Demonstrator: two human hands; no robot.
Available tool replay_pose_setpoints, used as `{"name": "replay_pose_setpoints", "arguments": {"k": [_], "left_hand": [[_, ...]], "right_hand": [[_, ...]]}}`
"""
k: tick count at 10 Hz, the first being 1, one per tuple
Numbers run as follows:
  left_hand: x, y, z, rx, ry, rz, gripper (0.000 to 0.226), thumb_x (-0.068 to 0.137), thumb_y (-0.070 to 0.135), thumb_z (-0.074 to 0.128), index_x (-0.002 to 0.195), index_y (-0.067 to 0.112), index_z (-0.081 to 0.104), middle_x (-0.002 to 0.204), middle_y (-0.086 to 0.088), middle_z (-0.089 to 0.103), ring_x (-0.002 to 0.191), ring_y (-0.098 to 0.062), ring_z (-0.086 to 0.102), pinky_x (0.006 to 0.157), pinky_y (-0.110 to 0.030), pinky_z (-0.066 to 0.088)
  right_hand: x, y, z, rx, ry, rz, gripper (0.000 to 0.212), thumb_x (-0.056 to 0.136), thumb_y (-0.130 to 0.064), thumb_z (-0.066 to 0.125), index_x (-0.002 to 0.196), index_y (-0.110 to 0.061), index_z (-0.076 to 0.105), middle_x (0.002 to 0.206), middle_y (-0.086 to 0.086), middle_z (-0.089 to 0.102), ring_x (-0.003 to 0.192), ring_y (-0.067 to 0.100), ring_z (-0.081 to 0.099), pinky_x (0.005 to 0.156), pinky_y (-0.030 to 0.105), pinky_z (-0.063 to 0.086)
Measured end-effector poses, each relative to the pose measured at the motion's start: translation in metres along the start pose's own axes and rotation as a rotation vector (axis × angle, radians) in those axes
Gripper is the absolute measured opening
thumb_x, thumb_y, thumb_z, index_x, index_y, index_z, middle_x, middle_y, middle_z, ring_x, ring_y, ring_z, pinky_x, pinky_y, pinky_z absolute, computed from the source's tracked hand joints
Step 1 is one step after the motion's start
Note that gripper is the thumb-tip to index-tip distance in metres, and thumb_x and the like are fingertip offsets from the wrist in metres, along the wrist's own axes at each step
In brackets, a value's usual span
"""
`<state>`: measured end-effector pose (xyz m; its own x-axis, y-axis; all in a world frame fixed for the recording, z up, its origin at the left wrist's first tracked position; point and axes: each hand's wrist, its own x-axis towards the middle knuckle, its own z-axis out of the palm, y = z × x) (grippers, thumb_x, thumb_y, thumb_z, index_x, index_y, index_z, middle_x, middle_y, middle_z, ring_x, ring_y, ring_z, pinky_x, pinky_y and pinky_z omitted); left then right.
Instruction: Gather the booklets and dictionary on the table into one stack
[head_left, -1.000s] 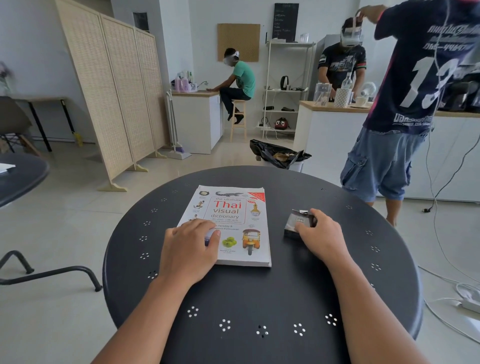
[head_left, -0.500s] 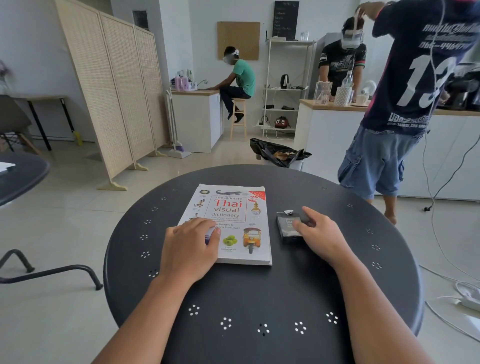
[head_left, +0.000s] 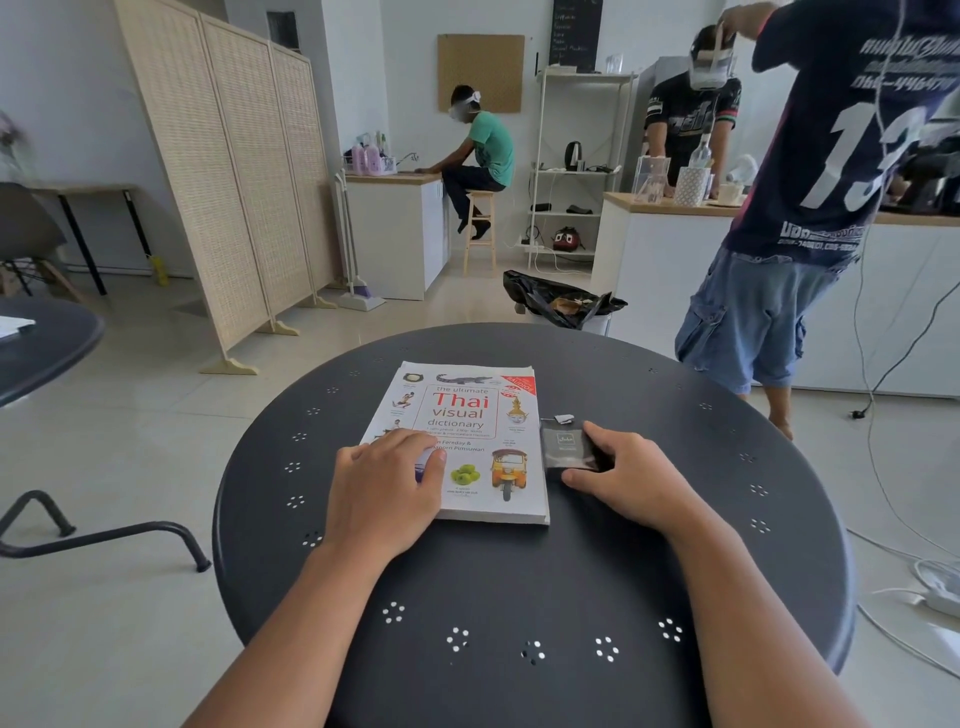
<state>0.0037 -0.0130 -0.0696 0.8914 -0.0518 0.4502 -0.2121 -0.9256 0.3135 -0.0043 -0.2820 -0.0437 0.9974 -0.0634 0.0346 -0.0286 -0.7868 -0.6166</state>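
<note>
A white Thai visual dictionary (head_left: 470, 410) lies flat in the middle of the round black table (head_left: 519, 597). My left hand (head_left: 387, 488) rests palm down on its near left corner, fingers spread a little. A small dark booklet (head_left: 565, 447) lies on the table right against the dictionary's right edge. My right hand (head_left: 631, 478) grips that booklet from the right, thumb at its near edge and fingers at its far edge. A small white tag (head_left: 563, 418) lies just beyond the booklet.
A person in a dark numbered shirt (head_left: 852, 156) stands close behind the table's right side. A bin with a black bag (head_left: 563, 304) sits beyond the far edge. Cables (head_left: 883, 551) trail on the floor at right. A second black table (head_left: 41, 343) is at left.
My right hand has slid the small dark booklet leftward across the table until it lies against the dictionary's right edge. My left hand has stayed on the dictionary.
</note>
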Motion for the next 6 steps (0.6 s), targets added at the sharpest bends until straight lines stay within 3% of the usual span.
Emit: {"name": "replay_pose_setpoints", "arguments": {"k": [2, 3, 4, 5, 6], "left_hand": [[-0.001, 0.000, 0.001, 0.002, 0.011, 0.013, 0.033, 0.100, 0.043, 0.044, 0.121, 0.032, 0.067, 0.131, 0.016, 0.066, 0.119, -0.009, 0.060, 0.097, -0.034, 0.035], [0.001, -0.001, 0.000, -0.007, 0.005, 0.015, 0.034, 0.099, 0.043, 0.044, 0.120, 0.031, 0.068, 0.130, 0.016, 0.067, 0.121, -0.009, 0.060, 0.097, -0.034, 0.035], [-0.002, 0.001, -0.001, -0.018, 0.022, 0.052, 0.034, 0.098, 0.040, 0.046, 0.116, 0.027, 0.071, 0.127, 0.013, 0.069, 0.127, -0.011, 0.058, 0.097, -0.037, 0.038], [-0.001, 0.005, -0.011, -0.109, 0.135, 0.052, 0.035, 0.093, 0.041, 0.046, 0.105, 0.023, 0.074, 0.116, 0.009, 0.074, 0.122, -0.015, 0.063, 0.090, -0.037, 0.041], [-0.028, 0.015, -0.023, -0.376, 0.202, 0.151, 0.026, 0.093, 0.036, 0.049, 0.092, 0.024, 0.072, 0.100, 0.014, 0.074, 0.098, -0.009, 0.068, 0.085, -0.035, 0.049]], "right_hand": [[-0.001, -0.004, 0.001, -0.003, 0.008, -0.004, 0.082, 0.085, -0.037, 0.075, 0.155, -0.018, 0.037, 0.145, -0.001, 0.058, 0.129, 0.019, 0.055, 0.093, 0.021, 0.038], [-0.004, -0.007, -0.001, 0.008, 0.023, -0.008, 0.071, 0.087, -0.033, 0.074, 0.149, -0.016, 0.045, 0.138, 0.000, 0.063, 0.114, 0.019, 0.058, 0.084, 0.021, 0.037], [-0.007, -0.007, -0.001, 0.009, 0.015, -0.005, 0.064, 0.086, -0.032, 0.076, 0.141, -0.010, 0.050, 0.135, 0.004, 0.064, 0.120, 0.026, 0.058, 0.084, 0.027, 0.041], [-0.016, -0.003, -0.003, 0.085, 0.037, 0.012, 0.079, 0.084, -0.039, 0.078, 0.149, -0.013, 0.042, 0.145, 0.003, 0.057, 0.131, 0.024, 0.053, 0.095, 0.030, 0.041], [-0.032, 0.010, -0.002, 0.244, 0.244, 0.004, 0.063, 0.086, -0.033, 0.077, 0.144, -0.024, 0.054, 0.140, -0.002, 0.062, 0.126, 0.014, 0.061, 0.095, 0.023, 0.044]]}}
